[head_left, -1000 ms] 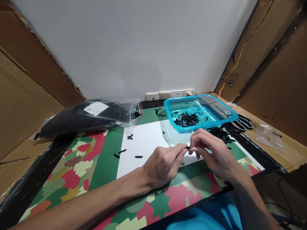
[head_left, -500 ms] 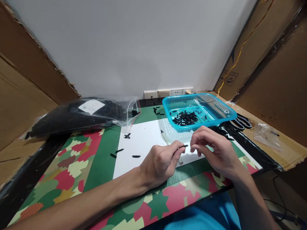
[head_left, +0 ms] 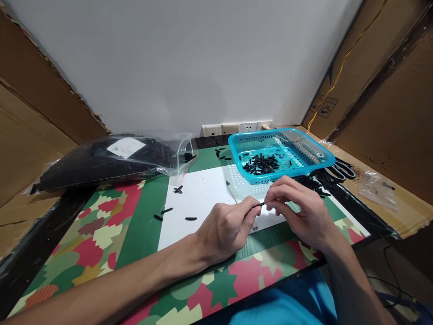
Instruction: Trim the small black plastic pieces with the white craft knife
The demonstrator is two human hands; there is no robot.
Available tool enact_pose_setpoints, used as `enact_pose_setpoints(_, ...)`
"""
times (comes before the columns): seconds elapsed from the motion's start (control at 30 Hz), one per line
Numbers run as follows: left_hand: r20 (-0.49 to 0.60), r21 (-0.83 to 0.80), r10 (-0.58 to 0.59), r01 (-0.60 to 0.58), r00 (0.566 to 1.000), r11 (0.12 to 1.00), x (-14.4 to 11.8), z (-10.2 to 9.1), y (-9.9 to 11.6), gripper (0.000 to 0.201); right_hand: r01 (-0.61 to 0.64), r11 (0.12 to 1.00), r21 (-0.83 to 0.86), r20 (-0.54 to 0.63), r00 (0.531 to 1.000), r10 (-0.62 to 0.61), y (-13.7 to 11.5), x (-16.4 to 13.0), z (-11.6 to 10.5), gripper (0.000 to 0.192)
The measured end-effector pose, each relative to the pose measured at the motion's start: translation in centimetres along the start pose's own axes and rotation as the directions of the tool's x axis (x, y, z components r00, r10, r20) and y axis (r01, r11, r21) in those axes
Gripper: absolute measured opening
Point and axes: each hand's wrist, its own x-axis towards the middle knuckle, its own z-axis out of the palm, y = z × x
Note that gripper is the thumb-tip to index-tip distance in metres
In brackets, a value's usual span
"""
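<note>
Left hand (head_left: 228, 229) firmly pinches black piece (head_left: 257, 206); nearly closed right hand (head_left: 300, 211) returns to its tip beyond the pinch, hold unclear: two-handed work apparently resumes.

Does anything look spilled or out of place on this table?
Possibly: loose black pieces lie scattered on the white sheet and green surface, apart from the heap in the blue basket; they may be strays or deliberately set aside. The left cardboard panel also has a ragged edge, as if torn.
</note>
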Motion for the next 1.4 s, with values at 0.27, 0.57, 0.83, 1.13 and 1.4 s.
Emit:
enact_pose_setpoints(0.27,0.003,0.049,-0.006,0.006,1.0,0.999,-0.06,0.12,-0.04,0.023,0.035,0.999,-0.035,-0.032,0.999,-0.036,0.14,0.03,0.26,0.02)
enact_pose_setpoints(0.57,0.001,0.097,0.002,-0.002,1.0,0.995,-0.1,0.2,-0.01,0.022,0.02,0.999,-0.035,-0.025,0.999,-0.021,0.24,0.02,0.28,0.02)
enact_pose_setpoints(0.83,0.043,0.095,-0.048,0.044,0.998,0.995,0.08,0.05,0.29,0.023,0.028,0.998,-0.054,-0.023,0.999,-0.03,0.31,-0.05,0.37,0.02)
enact_pose_setpoints(1.13,0.045,0.134,-0.023,0.016,0.999,0.991,0.09,0.06,0.21,0.025,0.036,0.996,-0.084,-0.018,0.999,-0.037,0.49,0.0,0.3,0.02)
enact_pose_setpoints(1.4,0.068,0.182,-0.013,0.0,0.998,0.983,-0.04,0.24,0.17,0.029,0.066,0.988,-0.138,0.003,0.998,-0.066,0.51,-0.01,0.31,0.02)
